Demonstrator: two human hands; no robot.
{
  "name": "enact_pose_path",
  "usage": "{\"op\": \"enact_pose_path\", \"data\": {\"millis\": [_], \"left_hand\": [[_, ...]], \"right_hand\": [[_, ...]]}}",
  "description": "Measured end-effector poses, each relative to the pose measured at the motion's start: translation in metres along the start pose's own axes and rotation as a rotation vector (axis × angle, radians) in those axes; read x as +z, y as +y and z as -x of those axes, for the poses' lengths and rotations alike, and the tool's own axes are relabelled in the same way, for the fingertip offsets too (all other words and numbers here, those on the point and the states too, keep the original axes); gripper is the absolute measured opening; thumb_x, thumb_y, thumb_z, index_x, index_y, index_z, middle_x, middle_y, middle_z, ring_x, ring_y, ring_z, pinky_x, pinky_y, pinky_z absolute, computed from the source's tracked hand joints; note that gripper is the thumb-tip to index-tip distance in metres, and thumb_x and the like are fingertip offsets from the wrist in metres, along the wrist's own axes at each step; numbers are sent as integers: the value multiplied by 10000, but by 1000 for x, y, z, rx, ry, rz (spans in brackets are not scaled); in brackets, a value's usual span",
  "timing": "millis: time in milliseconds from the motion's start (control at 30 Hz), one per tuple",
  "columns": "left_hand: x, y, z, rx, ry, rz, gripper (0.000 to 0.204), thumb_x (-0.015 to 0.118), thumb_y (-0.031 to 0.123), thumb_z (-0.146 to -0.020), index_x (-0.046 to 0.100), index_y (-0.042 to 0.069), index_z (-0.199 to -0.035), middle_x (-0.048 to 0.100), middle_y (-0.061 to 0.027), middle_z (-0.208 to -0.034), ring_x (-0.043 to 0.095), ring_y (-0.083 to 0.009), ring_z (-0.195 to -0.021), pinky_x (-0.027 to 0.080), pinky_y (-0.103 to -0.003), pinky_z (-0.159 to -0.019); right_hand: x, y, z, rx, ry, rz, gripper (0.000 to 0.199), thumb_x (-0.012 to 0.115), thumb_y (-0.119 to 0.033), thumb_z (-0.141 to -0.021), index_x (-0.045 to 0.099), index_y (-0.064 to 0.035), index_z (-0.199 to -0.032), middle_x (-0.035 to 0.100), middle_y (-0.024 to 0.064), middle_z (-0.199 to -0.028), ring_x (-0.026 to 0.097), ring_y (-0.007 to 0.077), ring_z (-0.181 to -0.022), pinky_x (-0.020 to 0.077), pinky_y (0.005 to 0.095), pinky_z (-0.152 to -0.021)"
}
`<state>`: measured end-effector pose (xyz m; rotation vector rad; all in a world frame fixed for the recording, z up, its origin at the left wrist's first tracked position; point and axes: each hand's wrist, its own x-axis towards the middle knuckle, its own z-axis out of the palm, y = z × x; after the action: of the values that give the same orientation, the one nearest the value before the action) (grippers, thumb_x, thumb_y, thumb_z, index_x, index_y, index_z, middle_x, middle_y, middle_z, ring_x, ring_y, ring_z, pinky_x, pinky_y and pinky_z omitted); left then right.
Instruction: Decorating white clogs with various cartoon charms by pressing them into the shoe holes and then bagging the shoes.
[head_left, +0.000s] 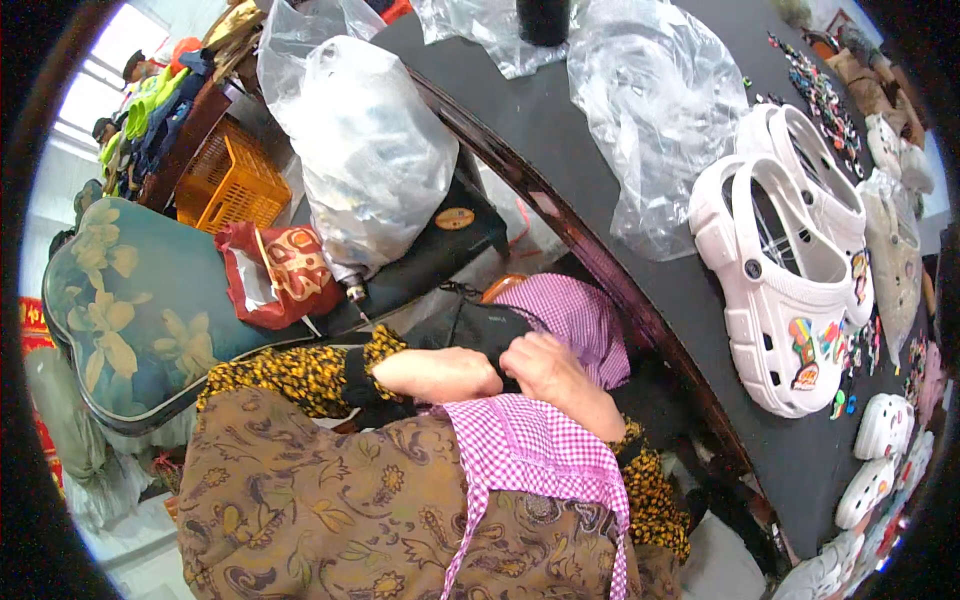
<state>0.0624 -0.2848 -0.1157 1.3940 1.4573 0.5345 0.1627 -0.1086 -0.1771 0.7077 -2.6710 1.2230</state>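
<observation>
Both hands met at a black bag (pixel 478 325) in the person's lap: left hand (pixel 440 373) and right hand (pixel 552 372) gripped its opening, apparently to spread it. White clogs (pixel 775 300) lay on the table (pixel 560 130) to the right.

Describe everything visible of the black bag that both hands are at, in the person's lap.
The black bag looks like soft, dark fabric, slumped rather than upright, with a thin black strap or loop rising at its top. It sits in the lap, below the dark table edge, against pink checked cloth. The left hand and right hand press on its lower part, covering it there. Whether it is open cannot be told.
</observation>
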Motion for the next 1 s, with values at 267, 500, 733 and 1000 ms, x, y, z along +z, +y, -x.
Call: {"op": "enact_pose_path", "data": {"millis": [267,500,733,1000], "left_hand": [[3,6,9,-59,183,97,186,525,150,-872,557,1,-980,630,-219,-778,636,-387,-788,489,-456,-667],[10,21,3,-337,433,-194,251,545,158,-859,431,33,-1044,596,-237,-657,619,-424,-641,492,-505,-562],[5,14,-4,-226,368,-455,121,543,98,-818,501,28,-907,592,-191,-610,613,-379,-592,468,-492,-520],[-7,10,-4,-300,348,-472,80,553,77,-794,540,27,-855,607,-208,-644,627,-388,-635,490,-481,-553]], "right_hand": [[-5,-7,0,56,72,-76,118,620,-48,-716,566,-78,-817,522,80,-792,542,269,-801,450,383,-708],[4,-7,9,81,149,-56,69,602,-72,-744,570,-75,-805,534,91,-799,548,274,-813,441,384,-726],[0,-9,13,63,201,-49,87,598,-68,-750,541,-65,-816,527,101,-807,538,290,-803,437,388,-728],[-3,-9,12,-62,130,15,50,492,-101,-771,501,-54,-785,482,91,-804,506,251,-824,414,341,-759]]}}
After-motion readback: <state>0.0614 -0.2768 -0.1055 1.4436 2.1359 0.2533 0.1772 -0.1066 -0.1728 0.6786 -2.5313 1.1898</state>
